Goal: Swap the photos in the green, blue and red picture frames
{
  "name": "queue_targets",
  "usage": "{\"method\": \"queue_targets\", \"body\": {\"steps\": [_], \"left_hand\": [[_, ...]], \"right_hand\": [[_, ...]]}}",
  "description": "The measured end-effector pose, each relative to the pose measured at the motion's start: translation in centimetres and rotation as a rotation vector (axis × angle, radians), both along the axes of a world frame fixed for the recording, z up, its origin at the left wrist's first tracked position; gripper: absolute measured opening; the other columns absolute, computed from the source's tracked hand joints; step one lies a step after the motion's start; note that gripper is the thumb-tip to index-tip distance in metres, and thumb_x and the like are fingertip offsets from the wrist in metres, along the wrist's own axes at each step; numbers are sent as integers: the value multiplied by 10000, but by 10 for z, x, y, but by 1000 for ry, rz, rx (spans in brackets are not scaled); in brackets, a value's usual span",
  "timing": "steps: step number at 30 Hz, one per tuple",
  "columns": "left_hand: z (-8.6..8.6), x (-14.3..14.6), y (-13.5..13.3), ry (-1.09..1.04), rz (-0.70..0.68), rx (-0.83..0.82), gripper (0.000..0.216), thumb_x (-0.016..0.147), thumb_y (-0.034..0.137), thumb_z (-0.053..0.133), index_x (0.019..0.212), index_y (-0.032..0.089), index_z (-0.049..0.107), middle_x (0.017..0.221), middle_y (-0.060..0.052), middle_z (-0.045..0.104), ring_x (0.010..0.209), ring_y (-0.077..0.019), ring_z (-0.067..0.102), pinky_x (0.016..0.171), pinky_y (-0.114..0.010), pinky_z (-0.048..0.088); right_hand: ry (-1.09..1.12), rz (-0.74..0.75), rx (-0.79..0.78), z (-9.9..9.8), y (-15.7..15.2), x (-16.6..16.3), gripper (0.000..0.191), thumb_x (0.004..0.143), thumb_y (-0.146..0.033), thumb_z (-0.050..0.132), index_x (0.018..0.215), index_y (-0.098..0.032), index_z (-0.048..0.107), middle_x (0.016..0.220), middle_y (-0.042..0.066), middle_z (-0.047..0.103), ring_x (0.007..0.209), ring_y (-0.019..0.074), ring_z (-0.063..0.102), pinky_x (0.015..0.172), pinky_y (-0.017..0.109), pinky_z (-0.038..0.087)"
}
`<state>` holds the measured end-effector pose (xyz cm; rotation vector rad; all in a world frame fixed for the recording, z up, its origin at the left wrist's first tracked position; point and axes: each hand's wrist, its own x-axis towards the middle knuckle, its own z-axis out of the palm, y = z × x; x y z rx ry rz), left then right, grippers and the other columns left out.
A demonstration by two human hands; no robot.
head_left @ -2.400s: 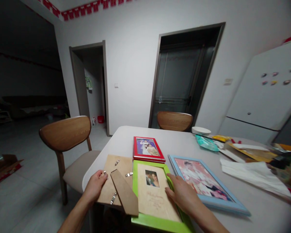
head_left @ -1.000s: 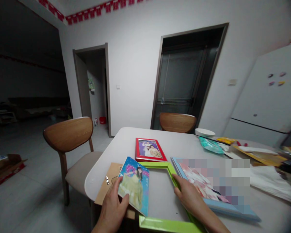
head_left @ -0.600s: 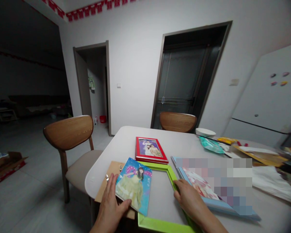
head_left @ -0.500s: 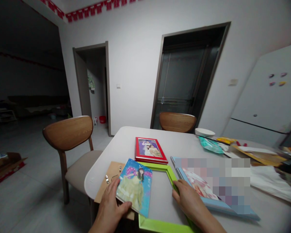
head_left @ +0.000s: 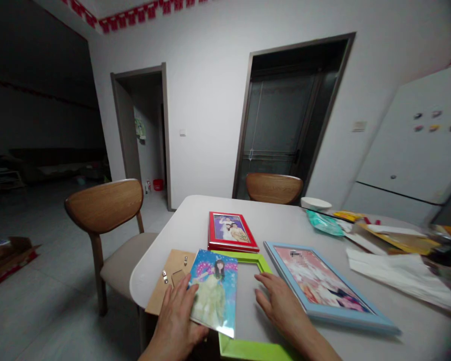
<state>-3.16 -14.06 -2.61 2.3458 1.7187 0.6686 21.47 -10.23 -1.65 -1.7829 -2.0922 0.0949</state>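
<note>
My left hand grips the left edge of a glossy photo of a person in a yellow-green dress on a blue ground. The photo is tilted over the left side of a lime-green picture frame, whose opening shows the tabletop. Beneath my left hand and partly hidden lies a brown backing board with metal clips. My right hand hovers at the right side of the green frame, fingers apart and holding nothing; it hides part of that side.
A red-framed photo lies behind the green frame, and a blue-framed picture to its right. White paper, a teal packet and a white bowl sit farther right. Wooden chairs stand left and behind the white table.
My right hand has let go of the green frame's right side and moved slightly left over the opening. The photo has shifted slightly right and down with my left hand.
</note>
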Motion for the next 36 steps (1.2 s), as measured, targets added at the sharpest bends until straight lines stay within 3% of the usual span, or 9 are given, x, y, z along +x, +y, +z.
{"method": "queue_targets", "body": {"steps": [6,12,17,20,24,27,30,33,36], "left_hand": [[11,14,-4,85,-107,-42,596,561,116,526,1153,120,459,1298,-143,353,1207,-285,278,983,-509,205],[1,25,0,149,-200,48,550,612,39,429,1148,155,474,1250,-104,433,1164,-249,363,961,-441,310],[10,11,15,-142,-194,296,429,729,73,357,1119,174,505,1140,-80,548,1058,-203,494,899,-360,405],[37,5,18,-537,-51,319,319,782,159,377,1039,191,563,1035,-54,618,967,-193,557,854,-314,436],[62,19,14,-1141,28,108,256,782,300,459,953,161,590,904,-46,656,846,-217,600,747,-310,475],[59,41,8,-1504,-77,-67,280,741,313,532,962,144,568,879,-50,657,850,-219,596,744,-305,468],[50,61,4,-1712,-123,-168,284,711,287,580,964,161,549,888,-48,653,890,-215,580,779,-307,447],[44,74,1,-1833,-155,-208,291,732,275,556,1005,187,512,931,-43,639,932,-211,562,813,-322,426],[36,81,-3,-1776,-189,-264,298,725,270,566,999,169,508,973,-70,621,969,-225,541,851,-331,399]], "right_hand": [[-79,-40,42,-7,2,14,345,733,-253,412,956,-87,617,1041,150,563,977,243,490,871,334,351],[-95,-23,36,-7,1,16,337,723,-261,422,949,-109,619,972,140,583,923,242,506,827,334,367],[35,-9,68,-2,-2,8,360,703,-252,447,992,-106,606,1040,146,570,988,255,484,874,361,339],[271,79,34,7,-6,-6,353,709,-274,447,992,-129,600,1059,127,570,977,232,502,855,349,370],[737,157,-153,17,-12,-33,357,694,-344,496,973,-142,589,954,102,617,813,198,573,739,336,441],[1248,46,-334,18,-12,-46,474,687,-404,524,1073,-130,500,861,91,637,739,182,599,676,330,466],[1701,-90,-371,14,-10,-47,484,684,-389,554,1103,-177,435,815,47,648,727,157,611,654,295,480],[1883,-75,-314,9,-6,-41,381,648,-302,604,996,-192,495,865,28,652,781,157,605,666,276,486],[1879,-27,-319,8,-4,-36,314,640,-266,593,932,-168,534,848,40,661,778,174,608,655,279,493]]}}
